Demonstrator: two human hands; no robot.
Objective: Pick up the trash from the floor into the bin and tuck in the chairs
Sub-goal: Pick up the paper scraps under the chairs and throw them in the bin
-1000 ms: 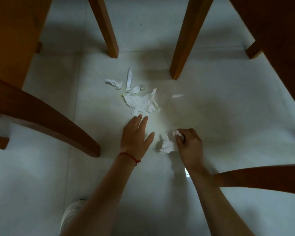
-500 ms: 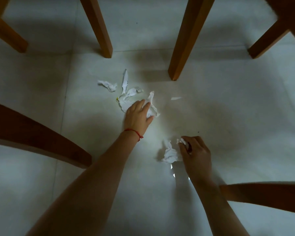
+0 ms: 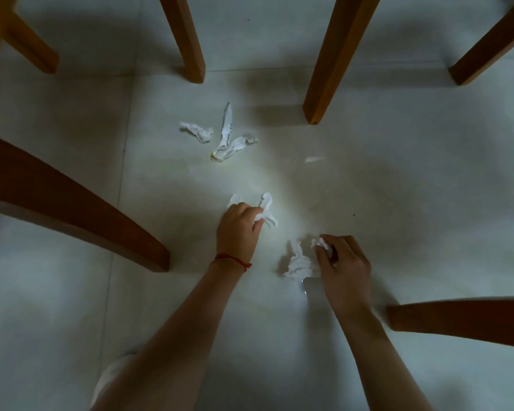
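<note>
White paper trash lies on the pale tiled floor between wooden chair legs. My left hand (image 3: 239,228), with a red string on the wrist, is closed around a crumpled white tissue (image 3: 267,207) and holds it just above the floor. My right hand (image 3: 343,262) pinches another crumpled tissue (image 3: 300,264) whose bulk hangs to the hand's left. Farther away lie a small tissue wad (image 3: 198,131), a folded printed paper strip (image 3: 227,139) and a tiny white scrap (image 3: 313,159). No bin is in view.
Two upright chair legs (image 3: 187,40) (image 3: 331,60) stand beyond the trash, with slanted legs at far left (image 3: 31,46) and far right (image 3: 493,46). A dark curved chair leg (image 3: 80,203) crosses at left and another (image 3: 463,318) at right. My shoe (image 3: 110,378) shows at the bottom.
My left hand reached out to the big tissue, closed on it and drew it back toward me. My right hand stayed in place, holding its tissue.
</note>
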